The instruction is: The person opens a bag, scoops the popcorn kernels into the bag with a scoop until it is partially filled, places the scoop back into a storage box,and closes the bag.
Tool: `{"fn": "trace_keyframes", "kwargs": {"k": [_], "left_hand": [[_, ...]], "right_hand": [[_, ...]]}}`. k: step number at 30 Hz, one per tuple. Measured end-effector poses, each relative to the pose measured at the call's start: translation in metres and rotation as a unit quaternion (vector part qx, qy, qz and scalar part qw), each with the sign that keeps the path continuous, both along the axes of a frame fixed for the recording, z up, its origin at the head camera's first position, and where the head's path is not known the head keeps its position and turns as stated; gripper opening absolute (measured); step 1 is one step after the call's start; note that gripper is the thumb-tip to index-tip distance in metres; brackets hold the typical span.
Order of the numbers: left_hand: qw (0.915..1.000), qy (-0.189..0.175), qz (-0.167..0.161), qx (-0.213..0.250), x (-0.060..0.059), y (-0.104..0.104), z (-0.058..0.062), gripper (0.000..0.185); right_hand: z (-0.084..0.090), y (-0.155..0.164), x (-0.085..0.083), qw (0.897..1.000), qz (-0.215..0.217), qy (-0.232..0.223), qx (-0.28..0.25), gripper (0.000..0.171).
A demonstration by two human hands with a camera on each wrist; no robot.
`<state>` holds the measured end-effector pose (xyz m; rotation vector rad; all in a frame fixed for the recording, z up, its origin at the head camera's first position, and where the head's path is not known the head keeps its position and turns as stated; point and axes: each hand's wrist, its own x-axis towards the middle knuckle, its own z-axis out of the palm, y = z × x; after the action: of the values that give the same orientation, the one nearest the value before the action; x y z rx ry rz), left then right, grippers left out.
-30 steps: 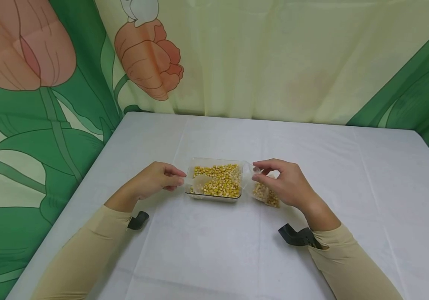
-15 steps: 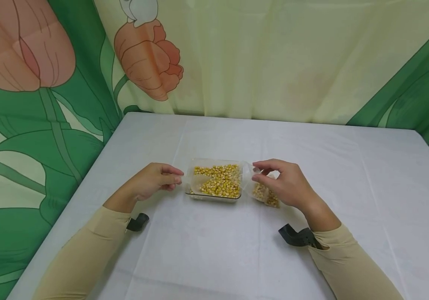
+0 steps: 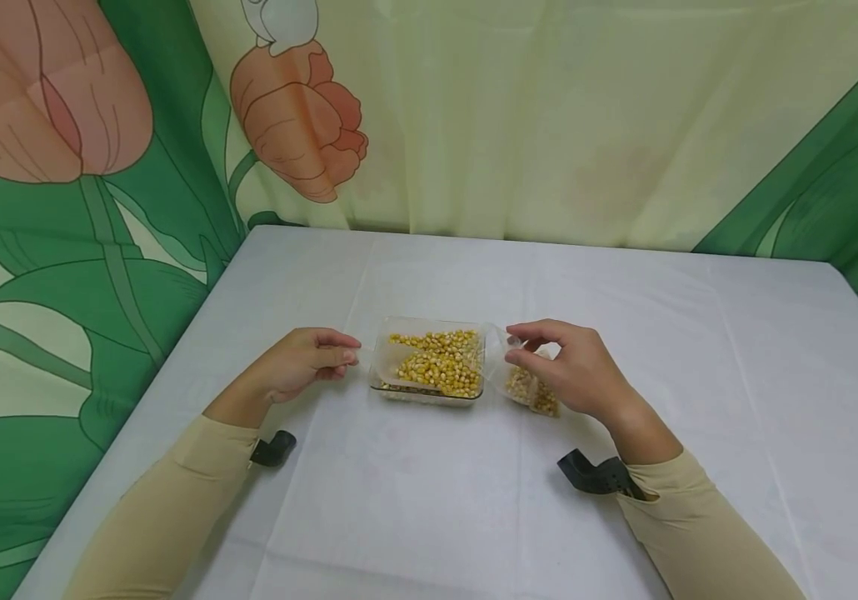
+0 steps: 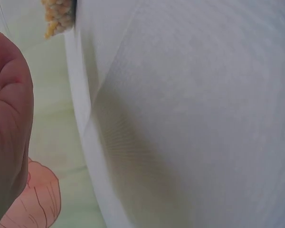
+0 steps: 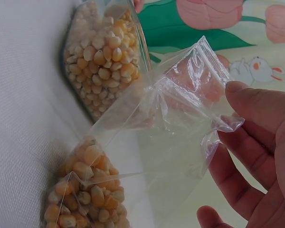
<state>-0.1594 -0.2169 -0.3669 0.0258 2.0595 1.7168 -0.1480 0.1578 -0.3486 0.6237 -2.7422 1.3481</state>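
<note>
Beside the corn dish (image 3: 429, 397), hands (image 3: 297, 365) (image 3: 567, 367) pinch a scoop (image 3: 393, 360) and a bag (image 5: 137, 142).

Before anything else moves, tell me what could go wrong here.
The clear bag is limp and held only by its upper edge; if the right hand slips, it might flop and spill its kernels onto the white tablecloth. The left hand pinches the translucent scoop by its end, so it could twist inside the clear container.
</note>
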Motion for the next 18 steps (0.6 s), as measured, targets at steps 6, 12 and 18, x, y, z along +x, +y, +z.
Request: {"fn": "trace_keyframes", "kwargs": {"k": [6,12,18], "left_hand": [[0.9999,0.001,0.0,0.014,0.0019,-0.0007,-0.0003,0.036],[0.9998,0.004,0.004,0.02,0.0022,-0.0014,0.0009,0.037],[0.9993,0.003,0.014,0.036,0.0029,-0.0009,0.0021,0.037]], "right_hand": [[0.0005,0.0002,0.0004,1.0,0.001,0.001,0.004,0.03],[-0.0004,0.0008,0.0003,1.0,0.003,0.009,0.001,0.029],[-0.0009,0.0015,0.0002,1.0,0.001,0.01,0.002,0.029]]}}
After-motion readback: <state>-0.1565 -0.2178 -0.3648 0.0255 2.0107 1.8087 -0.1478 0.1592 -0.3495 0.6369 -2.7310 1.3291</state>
